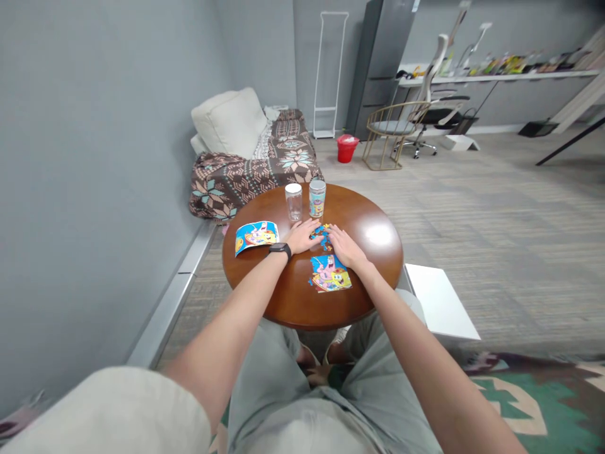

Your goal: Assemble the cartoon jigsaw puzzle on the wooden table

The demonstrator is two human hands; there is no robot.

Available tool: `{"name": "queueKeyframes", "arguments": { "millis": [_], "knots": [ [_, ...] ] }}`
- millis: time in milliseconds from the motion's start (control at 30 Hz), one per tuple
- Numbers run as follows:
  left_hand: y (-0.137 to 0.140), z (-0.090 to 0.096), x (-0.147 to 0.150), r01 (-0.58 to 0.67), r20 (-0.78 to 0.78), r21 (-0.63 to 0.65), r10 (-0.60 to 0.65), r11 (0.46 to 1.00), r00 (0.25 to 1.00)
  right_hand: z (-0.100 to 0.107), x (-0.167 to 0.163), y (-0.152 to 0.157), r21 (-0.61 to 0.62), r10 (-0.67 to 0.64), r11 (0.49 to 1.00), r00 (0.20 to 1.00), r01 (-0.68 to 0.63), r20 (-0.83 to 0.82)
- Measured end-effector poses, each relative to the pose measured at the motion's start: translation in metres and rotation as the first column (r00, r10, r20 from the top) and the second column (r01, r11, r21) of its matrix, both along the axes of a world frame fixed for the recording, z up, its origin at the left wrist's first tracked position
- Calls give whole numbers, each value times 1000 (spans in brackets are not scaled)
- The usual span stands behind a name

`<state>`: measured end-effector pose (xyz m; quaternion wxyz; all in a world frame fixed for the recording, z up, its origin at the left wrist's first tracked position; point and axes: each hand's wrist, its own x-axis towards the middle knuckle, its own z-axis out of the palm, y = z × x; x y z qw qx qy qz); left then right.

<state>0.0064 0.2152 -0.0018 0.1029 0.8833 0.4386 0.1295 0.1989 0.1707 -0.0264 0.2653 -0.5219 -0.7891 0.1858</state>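
Note:
My left hand [302, 235] and my right hand [344, 245] lie palm-down on a round brown wooden table [373, 252], their fingers touching a small cluster of loose blue puzzle pieces [322, 235] between them. A partly joined cartoon puzzle [329, 273] lies just in front of the hands. A printed cartoon picture sheet [256, 236] rests left of my left wrist, which wears a black watch. Behind the hands stand a clear jar with a white lid [293, 201] and a jar with a cartoon label [317, 198].
A sofa with a patterned blanket and cream cushions [250, 157] stands beyond the table along the grey wall. A white flat board [439, 301] lies on the floor at right. A red bucket [346, 148], a gold chair and an office chair stand farther back.

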Motion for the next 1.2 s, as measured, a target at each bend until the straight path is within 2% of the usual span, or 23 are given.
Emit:
{"name": "queueKeyframes", "arguments": {
  "millis": [233, 367, 500, 733, 833, 1000, 1133, 1200],
  "knots": [
    [7, -2, -4, 6, 76, -6, -6, 1000, 997, -6, 9, 5, -17, -4, 1000, 931, -2, -364],
    [10, -5, -6, 28, 138, 0, -27, 1000, 990, -5, 10, 7, 3, -91, 994, 872, 106, -481],
    [12, -5, -8, 29, 222, -15, -25, 999, 975, 1, 10, 2, 40, -164, 979, 887, 201, -431],
    [16, -3, -13, 42, 423, -142, 23, 989, 906, 9, 7, -4, 89, -187, 968, 911, 235, -367],
    [14, -1, -13, 38, 386, -118, 10, 992, 922, 9, 6, -5, 84, -185, 968, 903, 235, -386],
    [7, 0, -12, 29, 256, -2, -27, 1000, 966, 7, 7, -4, 43, -200, 967, 858, 249, -473],
    [4, 1, -12, 45, 248, 57, -58, 997, 967, 3, 9, 0, 12, -189, 971, 795, 240, -576],
    [2, 2, -12, 56, 244, 75, -73, 996, 967, 1, 11, 1, 19, -194, 968, 794, 250, -577]
  ]
}}
